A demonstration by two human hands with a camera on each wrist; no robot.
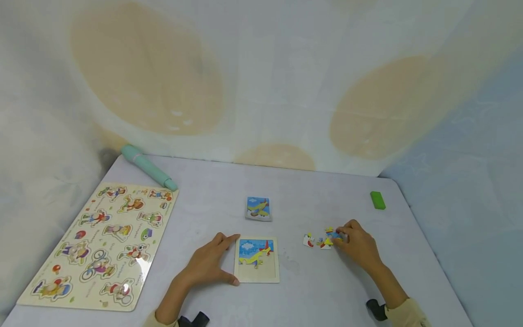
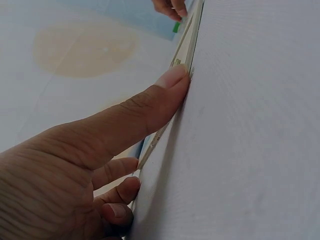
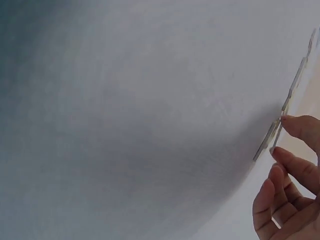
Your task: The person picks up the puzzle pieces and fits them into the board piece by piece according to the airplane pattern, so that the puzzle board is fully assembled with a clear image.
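Note:
A small square wooden puzzle board (image 1: 257, 275) lies on the table, its upper part filled with a partial airplane picture. My left hand (image 1: 209, 260) steadies its left side, thumb at the lower corner and index finger at the upper one; in the left wrist view the thumb (image 2: 145, 107) lies straight along the board's edge. Off to the right, my right hand (image 1: 359, 245) pinches a thin puzzle piece (image 3: 276, 135) between thumb and index finger. Beside and under those fingertips lie several loose puzzle pieces (image 1: 327, 243), some overlapping; a red-and-white piece (image 1: 308, 240) lies at their left.
Behind the board sits a small stack with an airplane picture (image 1: 258, 208). A large picture puzzle board (image 1: 94, 245) covers the table's left side, with a mint-green tube (image 1: 149, 169) at its far corner. A green block (image 1: 377, 200) lies at the back right.

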